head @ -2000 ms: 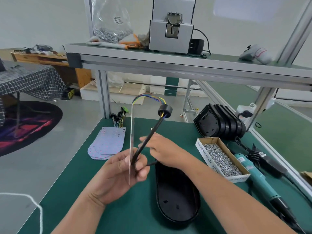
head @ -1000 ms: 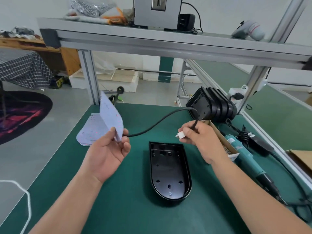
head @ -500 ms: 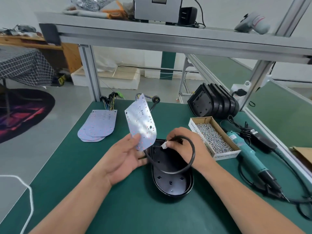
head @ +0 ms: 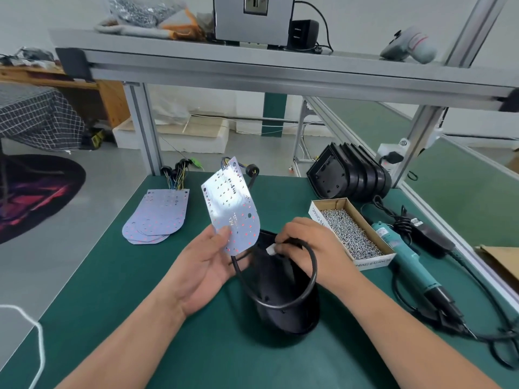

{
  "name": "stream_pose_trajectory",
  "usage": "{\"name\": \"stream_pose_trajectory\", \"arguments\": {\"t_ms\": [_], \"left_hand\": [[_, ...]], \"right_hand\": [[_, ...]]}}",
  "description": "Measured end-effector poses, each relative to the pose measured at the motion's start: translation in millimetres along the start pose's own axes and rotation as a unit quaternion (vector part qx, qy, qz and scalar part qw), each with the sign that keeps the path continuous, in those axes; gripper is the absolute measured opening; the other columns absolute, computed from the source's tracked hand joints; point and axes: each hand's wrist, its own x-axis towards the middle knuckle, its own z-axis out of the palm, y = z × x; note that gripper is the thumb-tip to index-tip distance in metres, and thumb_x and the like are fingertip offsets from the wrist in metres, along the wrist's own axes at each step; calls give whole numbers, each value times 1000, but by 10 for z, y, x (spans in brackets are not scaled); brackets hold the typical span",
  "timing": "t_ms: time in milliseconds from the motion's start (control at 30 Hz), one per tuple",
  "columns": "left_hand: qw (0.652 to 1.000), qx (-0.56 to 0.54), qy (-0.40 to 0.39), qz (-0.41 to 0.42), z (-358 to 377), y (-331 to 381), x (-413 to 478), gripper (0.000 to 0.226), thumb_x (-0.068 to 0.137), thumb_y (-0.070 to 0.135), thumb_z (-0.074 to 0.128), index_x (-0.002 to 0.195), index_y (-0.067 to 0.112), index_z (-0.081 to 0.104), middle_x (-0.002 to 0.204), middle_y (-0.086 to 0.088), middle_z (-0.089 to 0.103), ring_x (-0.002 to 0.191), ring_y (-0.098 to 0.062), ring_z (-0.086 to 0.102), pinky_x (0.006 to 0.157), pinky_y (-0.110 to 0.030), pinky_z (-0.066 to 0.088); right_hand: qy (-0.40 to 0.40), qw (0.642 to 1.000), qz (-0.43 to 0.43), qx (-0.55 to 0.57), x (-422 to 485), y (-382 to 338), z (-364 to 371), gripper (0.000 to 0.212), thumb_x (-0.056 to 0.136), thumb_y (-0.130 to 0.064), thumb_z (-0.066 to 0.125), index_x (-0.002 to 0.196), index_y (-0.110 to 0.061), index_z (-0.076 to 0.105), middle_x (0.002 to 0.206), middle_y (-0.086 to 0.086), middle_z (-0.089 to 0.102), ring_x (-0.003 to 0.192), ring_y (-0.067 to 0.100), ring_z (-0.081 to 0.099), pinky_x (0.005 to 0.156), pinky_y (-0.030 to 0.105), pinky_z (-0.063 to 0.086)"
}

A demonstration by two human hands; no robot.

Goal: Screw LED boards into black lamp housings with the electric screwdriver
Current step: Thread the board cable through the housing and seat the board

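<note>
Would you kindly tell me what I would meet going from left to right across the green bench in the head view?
stack of LED boards → held LED board → black lamp housing → box of screws → electric screwdriver

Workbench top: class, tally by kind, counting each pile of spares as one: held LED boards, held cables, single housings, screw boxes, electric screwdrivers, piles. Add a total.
Held LED board: 1
Held cable: 1
Single housing: 1
Box of screws: 1
Electric screwdriver: 1
Piles of spares: 2, LED boards and housings
Total: 7
</note>
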Motion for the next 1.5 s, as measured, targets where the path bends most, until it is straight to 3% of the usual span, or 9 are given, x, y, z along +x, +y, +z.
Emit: {"name": "stream_pose_trajectory", "arguments": {"t_ms": [267,400,533,667,733,900,1133,1300,1500], "left_hand": [[999,-35,-3,-2,5,14,9,56,106,21,55,156,0,42,159,-27,47,149,-48,41,118,-69,37],[998,-58,-18,3,34,29,-11,53,102,24,61,150,5,53,157,-26,50,148,-47,45,111,-57,50],[999,-49,-25,-1,56,48,-16,43,104,26,57,144,11,62,155,-28,51,148,-47,45,115,-57,46],[996,-79,-28,-18,69,90,-45,36,110,24,46,136,13,68,155,-34,47,147,-50,45,119,-59,40],[993,-111,-36,-35,83,142,-62,33,113,26,38,135,14,61,157,-37,42,148,-53,42,121,-59,35],[989,-132,-43,-44,120,154,-80,37,112,28,40,118,11,73,155,-34,47,146,-45,48,116,-57,45],[997,4,-44,-59,161,9,-66,53,97,29,61,142,0,60,131,-17,70,107,-27,69,93,-42,56],[993,109,-39,-36,152,-20,-64,59,99,34,55,151,6,52,149,-18,61,139,-46,53,115,-62,39],[988,128,-75,-29,142,3,-48,50,104,32,49,149,13,57,154,-21,56,142,-42,53,113,-50,47]], "right_hand": [[-1,999,-8,-44,48,-5,106,8,88,-26,79,94,-21,77,86,-7,69,89,19,62,80,45,50],[-83,996,-23,-19,-18,38,2,26,93,-28,64,117,-30,74,101,-12,74,98,9,67,88,29,52],[-12,999,-23,-22,-63,95,54,10,98,-18,69,105,-24,66,106,-5,59,101,18,57,90,34,47],[-47,999,4,-22,-91,177,100,48,105,-31,62,148,-13,47,149,3,48,142,17,45,119,35,37],[-100,995,26,12,-74,174,88,52,108,-41,57,155,-25,41,150,-6,53,141,8,48,117,35,40],[-81,989,41,113,-63,177,91,38,107,-47,57,143,-37,48,133,-9,55,132,8,53,109,27,43],[-21,987,88,135,27,170,226,35,83,-64,77,102,-37,64,107,-7,63,102,4,61,86,25,49],[-14,993,88,77,21,175,276,63,81,-93,52,98,-32,52,87,-1,69,83,21,66,77,47,54],[-72,989,84,98,60,165,124,52,79,-87,63,107,-43,56,109,-33,70,101,-11,65,80,17,50]]}}
